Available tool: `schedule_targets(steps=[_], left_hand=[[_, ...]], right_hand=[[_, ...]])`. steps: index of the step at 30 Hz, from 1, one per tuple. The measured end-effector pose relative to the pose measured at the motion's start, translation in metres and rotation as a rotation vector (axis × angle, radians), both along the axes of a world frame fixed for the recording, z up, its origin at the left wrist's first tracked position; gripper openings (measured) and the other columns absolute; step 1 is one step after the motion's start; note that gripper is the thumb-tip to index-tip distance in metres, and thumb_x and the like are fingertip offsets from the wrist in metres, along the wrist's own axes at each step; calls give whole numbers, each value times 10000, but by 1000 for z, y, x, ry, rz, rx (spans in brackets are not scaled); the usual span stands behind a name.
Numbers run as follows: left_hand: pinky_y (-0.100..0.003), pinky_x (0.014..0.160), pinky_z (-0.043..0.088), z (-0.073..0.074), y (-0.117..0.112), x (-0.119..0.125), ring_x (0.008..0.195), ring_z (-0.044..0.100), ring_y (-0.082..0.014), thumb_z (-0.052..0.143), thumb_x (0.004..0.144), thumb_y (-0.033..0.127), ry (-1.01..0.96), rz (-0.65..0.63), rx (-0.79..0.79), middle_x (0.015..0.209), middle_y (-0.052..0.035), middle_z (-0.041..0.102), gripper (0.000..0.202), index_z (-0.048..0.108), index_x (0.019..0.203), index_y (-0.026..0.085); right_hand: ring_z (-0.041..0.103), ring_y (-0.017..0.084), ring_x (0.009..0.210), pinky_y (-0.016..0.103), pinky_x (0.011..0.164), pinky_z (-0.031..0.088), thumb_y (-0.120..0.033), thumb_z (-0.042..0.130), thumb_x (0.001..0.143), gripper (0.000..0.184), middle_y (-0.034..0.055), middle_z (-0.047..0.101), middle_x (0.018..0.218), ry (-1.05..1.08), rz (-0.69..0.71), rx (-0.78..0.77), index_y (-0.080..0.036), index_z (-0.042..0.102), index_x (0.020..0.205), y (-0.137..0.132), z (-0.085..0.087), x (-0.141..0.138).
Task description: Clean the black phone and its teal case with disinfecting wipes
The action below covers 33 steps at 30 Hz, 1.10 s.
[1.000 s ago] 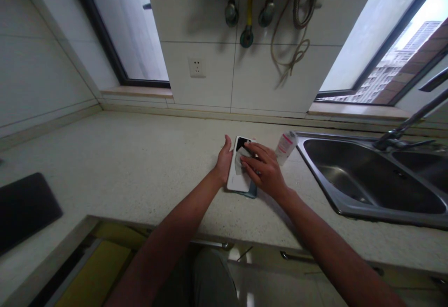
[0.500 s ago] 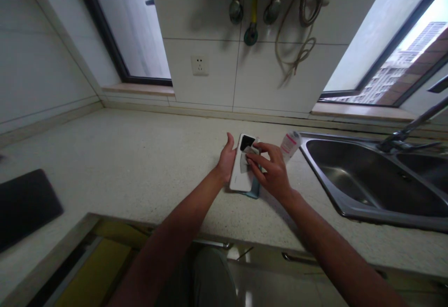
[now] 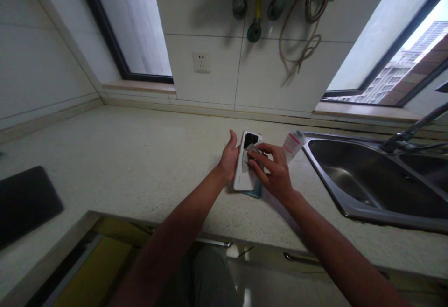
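Observation:
A white smartphone (image 3: 241, 181) with a dark camera block lies back side up above the counter, over a flat blue-grey piece (image 3: 256, 190) that shows along its lower right edge. My left hand (image 3: 228, 158) holds the phone by its left side, thumb stretched upward, the other fingers partly hidden by it. On the phone's back, my right hand (image 3: 275, 169) pinches a small greyish wipe (image 3: 246, 160) just below the camera block. Beyond the right knuckles is a whitish translucent packet (image 3: 293, 143) with pink print.
A steel sink (image 3: 345, 171) with a tap (image 3: 402, 140) is set into the pale counter (image 3: 140, 167) on the right. At the left lies a dark flat panel (image 3: 30, 204). Pipes with valves (image 3: 254, 31) and a wall socket (image 3: 201, 62) are on the tiled wall behind.
The view has shifted slightly. Both hands keep their hold, and the right fingers with the wipe stay near the same spot on the phone's back.

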<state>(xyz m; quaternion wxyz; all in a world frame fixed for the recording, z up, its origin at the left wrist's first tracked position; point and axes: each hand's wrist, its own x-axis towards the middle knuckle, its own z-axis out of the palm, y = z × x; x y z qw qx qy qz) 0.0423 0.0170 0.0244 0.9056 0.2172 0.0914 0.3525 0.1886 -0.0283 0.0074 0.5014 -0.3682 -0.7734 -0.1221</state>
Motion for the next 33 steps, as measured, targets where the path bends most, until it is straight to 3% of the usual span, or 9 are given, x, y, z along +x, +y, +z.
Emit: schedule_targets(steps=[6, 10, 16, 20, 25, 33], left_hand=[[-347, 786, 560, 4, -3, 4, 921, 711, -250, 234, 969, 667, -11, 32, 59, 985, -134, 724, 706, 645, 1243, 162], [-301, 749, 559, 4, -4, 6, 871, 710, -214, 382, 1000, 496, 30, 133, 103, 973, -103, 729, 480, 661, 1212, 169], [-212, 489, 446, 0, -1, 7, 640, 641, -146, 617, 892, 501, 95, 188, 113, 810, -67, 688, 402, 676, 1050, 135], [-215, 549, 458, 0, 0, 6, 603, 582, -102, 755, 805, 412, 61, 313, 148, 764, 2, 634, 344, 661, 1032, 171], [-221, 612, 445, -1, 0, 8, 624, 534, -86, 864, 677, 427, 37, 463, 254, 740, 36, 573, 478, 658, 1034, 187], [-238, 654, 415, -3, 3, 10, 667, 512, -94, 927, 539, 478, 42, 581, 365, 737, 38, 541, 510, 576, 770, 190]], right_hand=[[585, 261, 984, 437, 817, 531, -233, 611, 926, 253, 115, 618, 1093, 7, 41, 26, -263, 719, 1153, 0, 0, 0], [605, 274, 1046, 452, 864, 546, -252, 626, 918, 271, 121, 627, 1133, 32, 73, 9, -260, 715, 1174, 0, -2, 0], [638, 263, 1051, 449, 872, 573, -258, 655, 906, 290, 123, 632, 1148, 96, 105, 6, -257, 708, 1191, -1, -2, -1], [664, 226, 990, 399, 829, 590, -182, 630, 913, 284, 101, 647, 1101, 155, 148, -3, -268, 718, 1169, -4, 2, -4], [674, 198, 919, 361, 780, 589, -184, 642, 908, 226, 70, 670, 1021, 229, 160, -32, -272, 745, 1089, -10, 7, -9], [688, 195, 916, 350, 788, 576, -253, 672, 896, 128, 41, 725, 984, 442, 87, -146, -276, 756, 989, -14, 9, -15]])
